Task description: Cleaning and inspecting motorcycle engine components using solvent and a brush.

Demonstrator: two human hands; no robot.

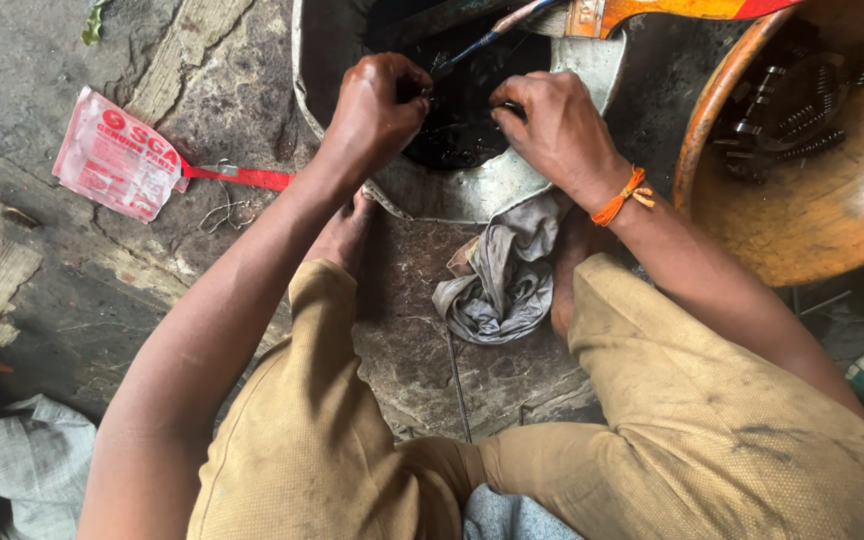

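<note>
- L hand [377,110] fisted over metal basin [472,190], pinching small dark part; can't tell what.
- R hand [552,125] curled, fingers in black oily liquid [457,110].
- Grey rag [502,280] below basin, between 2 feet.

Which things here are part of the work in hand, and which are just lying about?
In use:
- left hand and right hand, both closed on small dark parts over the metal basin
- black oily liquid in the basin
- brush leaning into it

Lying about:
- grey rag
- red and white packet
- orange bowl of metal parts
</note>
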